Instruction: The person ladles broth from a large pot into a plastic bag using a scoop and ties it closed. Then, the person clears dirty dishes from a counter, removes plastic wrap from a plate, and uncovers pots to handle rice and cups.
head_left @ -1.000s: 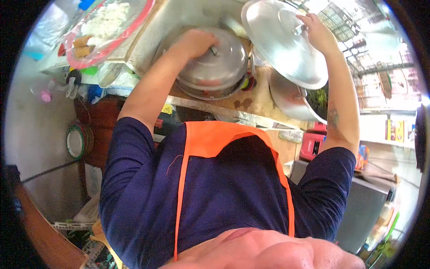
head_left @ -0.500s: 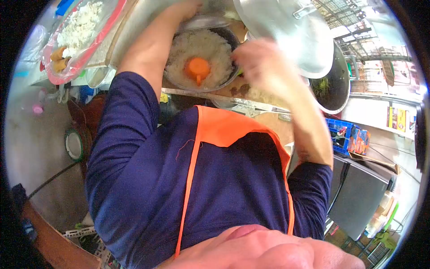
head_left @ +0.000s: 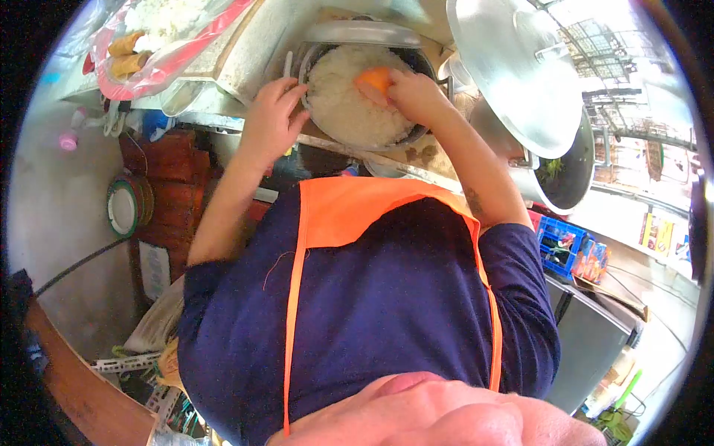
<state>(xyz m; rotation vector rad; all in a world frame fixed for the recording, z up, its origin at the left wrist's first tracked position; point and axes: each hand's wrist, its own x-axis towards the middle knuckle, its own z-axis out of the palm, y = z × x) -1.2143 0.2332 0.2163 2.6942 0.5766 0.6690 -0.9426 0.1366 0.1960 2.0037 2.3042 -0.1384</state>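
Note:
My right hand (head_left: 418, 97) is closed on an orange scoop (head_left: 372, 77), which rests against the white cooked rice (head_left: 349, 111) in a round metal pot (head_left: 303, 70). At the pot's left rim is my left hand (head_left: 274, 119), fingers spread apart and close to the side handle; whether they touch it I cannot tell. A shiny metal lid (head_left: 361, 33) stands tilted behind the rice, along the far rim.
A large metal lid (head_left: 513, 74) leans at the right, over a deep pot (head_left: 569, 175) with greens inside. Upper left is a pink-rimmed, plastic-covered container (head_left: 111, 82) of rice and brown rolls. A blue crate (head_left: 558, 241) sits lower right.
My right hand has moved left and taken hold of the orange scoop, which lay in the rice. My left hand has come back from behind the pot to its left rim.

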